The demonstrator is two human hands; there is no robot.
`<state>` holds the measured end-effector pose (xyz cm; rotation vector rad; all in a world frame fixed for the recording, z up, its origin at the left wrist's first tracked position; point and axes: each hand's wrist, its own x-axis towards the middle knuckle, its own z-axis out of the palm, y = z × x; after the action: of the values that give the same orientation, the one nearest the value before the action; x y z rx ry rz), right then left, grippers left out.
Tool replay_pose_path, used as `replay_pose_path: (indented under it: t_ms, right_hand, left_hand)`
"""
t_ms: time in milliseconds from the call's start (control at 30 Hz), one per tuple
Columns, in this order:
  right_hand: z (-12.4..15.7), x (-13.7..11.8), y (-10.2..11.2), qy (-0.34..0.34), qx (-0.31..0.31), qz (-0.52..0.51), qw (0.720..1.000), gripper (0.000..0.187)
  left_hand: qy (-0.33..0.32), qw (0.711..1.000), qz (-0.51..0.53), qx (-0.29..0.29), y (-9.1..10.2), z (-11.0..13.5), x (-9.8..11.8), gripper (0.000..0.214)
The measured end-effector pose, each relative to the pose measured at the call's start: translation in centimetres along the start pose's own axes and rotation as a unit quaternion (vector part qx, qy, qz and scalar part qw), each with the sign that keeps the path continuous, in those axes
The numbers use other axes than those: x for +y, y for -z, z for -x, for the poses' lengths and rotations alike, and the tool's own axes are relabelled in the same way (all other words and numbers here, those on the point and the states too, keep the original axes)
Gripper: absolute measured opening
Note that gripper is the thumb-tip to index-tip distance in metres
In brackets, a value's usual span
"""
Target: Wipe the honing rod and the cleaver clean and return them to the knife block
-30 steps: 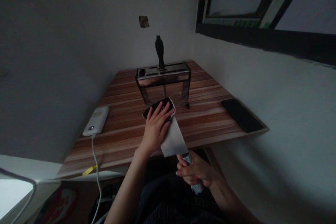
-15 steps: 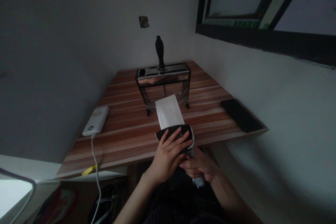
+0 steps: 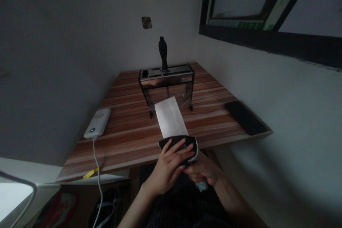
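Note:
A broad, pale, flat blade (image 3: 171,117), like that of a cleaver, points away from me over the table, tilted a little left. Across its near end lies a dark cloth (image 3: 191,141) with a ragged white edge. My left hand (image 3: 171,164) presses this cloth onto the blade, fingers laid over it side by side. Below and to the right, my right hand (image 3: 200,169) is closed at the near end, where the handle is hidden. A greyish crumpled end (image 3: 201,186) sticks out under that hand. Just beyond the blade stands a clear-sided knife block (image 3: 166,78) holding a black-handled tool (image 3: 162,53).
A white power bank (image 3: 98,123) with a cable (image 3: 97,171) lies at the table's left edge. A black phone (image 3: 245,117) rests near the right edge. Walls border the wood-grain table (image 3: 125,114); a dark-framed window (image 3: 240,30) is at upper right.
My left hand and the dark cloth have slid slightly toward me, baring more of the blade. The blade's far end has swung a little left. My right hand has barely moved.

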<state>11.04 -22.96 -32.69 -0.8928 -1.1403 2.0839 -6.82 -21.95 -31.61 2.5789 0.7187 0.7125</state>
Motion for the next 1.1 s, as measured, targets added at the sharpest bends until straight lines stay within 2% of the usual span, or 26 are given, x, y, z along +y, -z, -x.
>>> replay_pose_path:
  t_ms: [133, 367, 800, 967, 1100]
  right_hand:
    - [0.3, -0.3, -0.5, 0.014, -0.003, -0.041, 0.999, 0.039]
    - [0.1, 1.5, -0.5, -0.009, -0.012, -0.125, 0.992, 0.044]
    - [0.2, 1.6, -0.6, 0.000, -0.033, -0.143, 0.989, 0.045]
    - [0.3, 1.8, -0.7, -0.002, -0.025, -0.123, 0.992, 0.043]
    - [0.2, 1.9, -0.7, 0.000, -0.031, -0.133, 0.991, 0.043]
  left_hand:
    - [0.009, 1.000, -0.020, 0.012, 0.3, -0.3, -0.5, 0.041]
    - [0.052, 0.995, -0.045, 0.076, 1.7, -1.7, -1.9, 0.042]
    - [0.075, 0.982, -0.063, 0.159, 4.6, -5.4, -4.9, 0.040]
    - [0.083, 0.975, -0.072, 0.195, 5.3, -6.1, -5.7, 0.040]
    - [0.087, 0.973, -0.090, 0.194, 5.3, -6.2, -5.6, 0.040]
